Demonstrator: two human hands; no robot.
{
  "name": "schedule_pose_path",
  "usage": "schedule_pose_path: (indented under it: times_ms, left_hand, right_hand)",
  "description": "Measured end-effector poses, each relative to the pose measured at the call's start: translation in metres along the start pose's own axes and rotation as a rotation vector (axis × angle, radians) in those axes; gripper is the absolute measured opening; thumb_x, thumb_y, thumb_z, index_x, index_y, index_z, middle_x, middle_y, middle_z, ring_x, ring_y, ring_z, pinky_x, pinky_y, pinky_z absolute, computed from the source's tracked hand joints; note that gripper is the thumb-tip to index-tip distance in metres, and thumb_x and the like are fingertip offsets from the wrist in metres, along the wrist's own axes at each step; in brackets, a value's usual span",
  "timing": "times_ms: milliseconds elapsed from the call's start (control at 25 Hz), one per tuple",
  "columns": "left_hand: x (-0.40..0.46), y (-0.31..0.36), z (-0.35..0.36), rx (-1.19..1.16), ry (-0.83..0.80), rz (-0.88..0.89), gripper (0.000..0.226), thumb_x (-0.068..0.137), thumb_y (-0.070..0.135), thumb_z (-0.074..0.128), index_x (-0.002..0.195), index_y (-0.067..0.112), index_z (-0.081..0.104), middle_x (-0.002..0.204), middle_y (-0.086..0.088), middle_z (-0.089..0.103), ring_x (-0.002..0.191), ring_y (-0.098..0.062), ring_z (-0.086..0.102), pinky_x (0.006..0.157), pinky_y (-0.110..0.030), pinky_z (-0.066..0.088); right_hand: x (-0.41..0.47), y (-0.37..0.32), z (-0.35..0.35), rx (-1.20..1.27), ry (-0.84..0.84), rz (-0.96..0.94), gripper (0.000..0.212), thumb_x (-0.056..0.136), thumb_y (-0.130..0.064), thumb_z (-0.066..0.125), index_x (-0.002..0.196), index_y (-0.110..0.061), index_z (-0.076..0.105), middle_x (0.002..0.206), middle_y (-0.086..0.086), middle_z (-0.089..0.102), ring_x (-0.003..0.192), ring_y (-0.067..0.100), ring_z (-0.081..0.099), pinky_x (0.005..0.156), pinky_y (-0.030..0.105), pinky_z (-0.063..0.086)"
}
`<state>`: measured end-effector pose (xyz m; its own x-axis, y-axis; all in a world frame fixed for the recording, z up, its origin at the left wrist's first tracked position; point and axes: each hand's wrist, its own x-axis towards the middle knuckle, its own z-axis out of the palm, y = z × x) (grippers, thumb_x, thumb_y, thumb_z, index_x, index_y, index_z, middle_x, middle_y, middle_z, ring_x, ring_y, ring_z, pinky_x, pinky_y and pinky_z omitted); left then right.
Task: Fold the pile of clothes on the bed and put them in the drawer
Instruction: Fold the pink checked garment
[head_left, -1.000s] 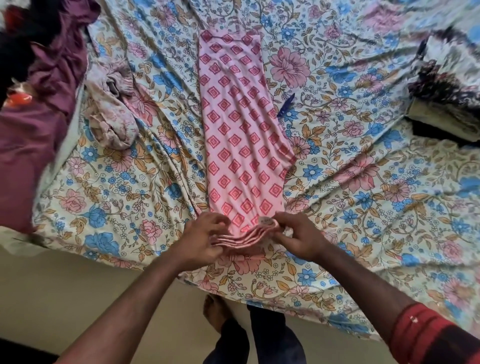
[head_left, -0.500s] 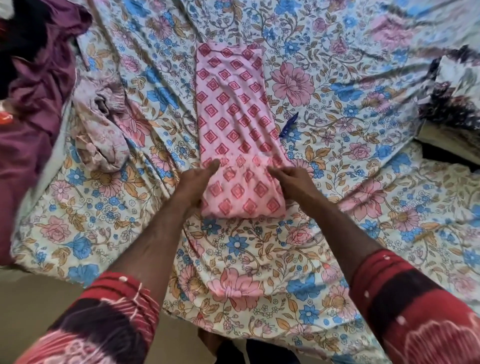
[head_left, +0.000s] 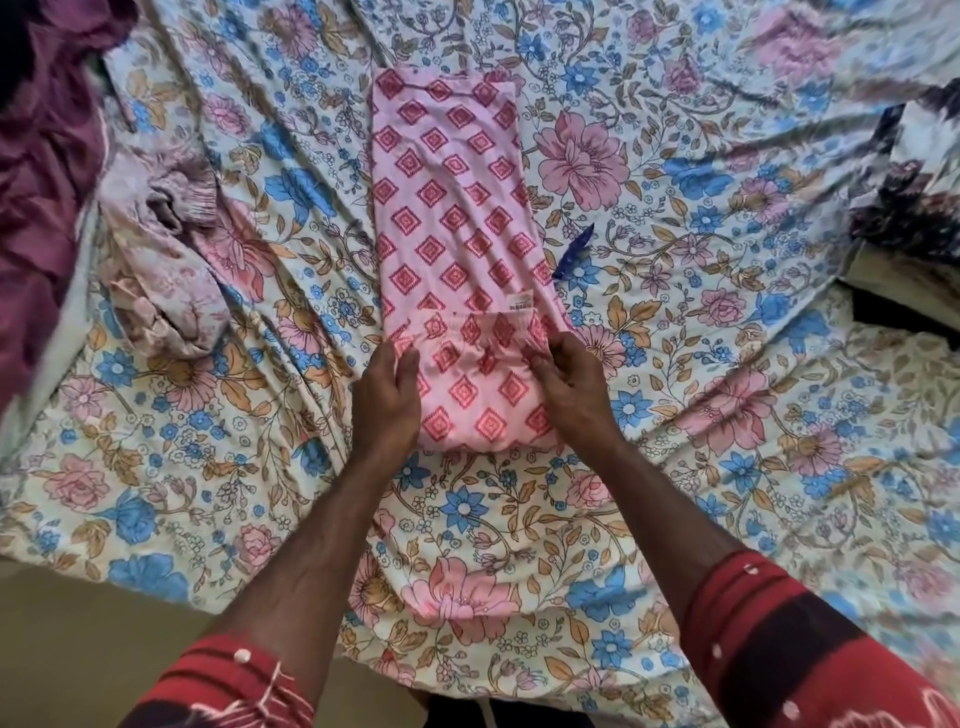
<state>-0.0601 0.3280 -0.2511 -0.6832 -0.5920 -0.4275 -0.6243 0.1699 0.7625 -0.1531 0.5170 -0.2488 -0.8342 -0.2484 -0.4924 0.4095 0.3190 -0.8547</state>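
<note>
A second ago both hands pinch the gathered waistband end of the pink diamond-print trousers (head_left: 457, 249) close to the bed's near edge, with the garment stretched out long toward the far side. That end is now carried away from the near edge and laid over the middle of the garment, so the trousers lie doubled and shorter, with a rounded fold nearest the person. The waistband and its white label (head_left: 521, 302) now face up across the cloth. The left hand (head_left: 387, 400) rests flat against the left side of the folded part, and the right hand (head_left: 569, 384) pinches its right side, fingers curled.
</note>
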Motion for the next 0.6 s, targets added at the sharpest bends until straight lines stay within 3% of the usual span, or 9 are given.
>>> schedule_pose_path:
  times_ms: [120, 280, 400, 480, 600]
  left_hand:
    - [-0.002, -0.003, -0.004, 0.080, 0.021, 0.019, 0.031, 0.107, 0.045, 0.041, 0.112, 0.018, 0.055, 0.078, -0.004, 0.067, 0.057, -0.018, 0.070, 0.046, -0.038, 0.059]
    - [-0.016, -0.019, -0.002, 0.160, 0.089, -0.082, 0.054, 0.103, 0.059, 0.030, 0.097, 0.014, 0.061, 0.068, -0.004, 0.066, 0.051, -0.012, 0.067, 0.040, -0.024, 0.048]
    - [-0.030, -0.027, 0.002, 0.205, 0.200, -0.034, 0.063, 0.103, 0.057, 0.022, 0.101, 0.009, 0.062, 0.062, 0.000, 0.060, 0.048, -0.008, 0.062, 0.040, -0.020, 0.042]
    - [-0.030, -0.030, 0.008, 0.214, 0.229, 0.001, 0.062, 0.105, 0.055, 0.023, 0.105, 0.006, 0.062, 0.062, 0.001, 0.059, 0.047, -0.008, 0.061, 0.040, -0.021, 0.043]
    - [-0.024, -0.036, 0.006, 0.288, 0.203, 0.113, 0.071, 0.102, 0.060, 0.019, 0.108, 0.004, 0.061, 0.060, 0.000, 0.057, 0.046, -0.012, 0.062, 0.040, -0.025, 0.047]
  right_hand:
    - [0.003, 0.000, 0.000, -0.051, 0.075, 0.011, 0.008, 0.101, -0.020, 0.063, 0.108, -0.020, 0.058, 0.098, 0.003, 0.071, 0.080, 0.018, 0.076, 0.060, 0.035, 0.064]
    - [-0.006, 0.007, 0.002, -0.208, 0.203, 0.022, 0.030, 0.099, -0.037, 0.064, 0.118, -0.019, 0.050, 0.094, 0.002, 0.068, 0.068, 0.007, 0.073, 0.051, 0.024, 0.058]
    - [-0.027, 0.025, 0.018, -0.409, 0.328, -0.109, 0.026, 0.109, -0.041, 0.044, 0.129, -0.026, 0.040, 0.083, 0.002, 0.067, 0.056, 0.010, 0.068, 0.045, 0.034, 0.059]
    - [-0.035, 0.036, 0.026, -0.554, 0.384, -0.204, 0.032, 0.109, -0.050, 0.026, 0.132, -0.030, 0.035, 0.076, -0.002, 0.062, 0.057, 0.013, 0.066, 0.051, 0.041, 0.059]
    - [-0.029, 0.042, 0.020, -0.702, 0.353, -0.306, 0.058, 0.101, -0.069, 0.003, 0.128, -0.028, 0.033, 0.074, -0.010, 0.054, 0.050, 0.010, 0.057, 0.041, 0.031, 0.051]
